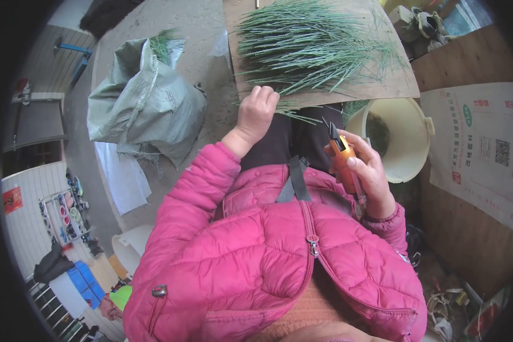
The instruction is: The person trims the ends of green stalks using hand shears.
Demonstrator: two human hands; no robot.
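My left hand (257, 113) is closed around a small bunch of green stems (298, 112), whose ends stick out to the right over my dark trousers. In my right hand (366, 171) are orange-handled cutters (341, 149), their dark tip pointing up and left, close to the ends of the stems. Beyond both hands, a big pile of long green stems (308, 43) lies on a wooden board (402, 80).
A cream bucket (419, 142) with green bits inside stands right of my knees. At the left sits a grey-green woven sack (148, 108) with greenery at its mouth. A wooden panel (467, 211) with a printed sheet (479, 142) rises at the right.
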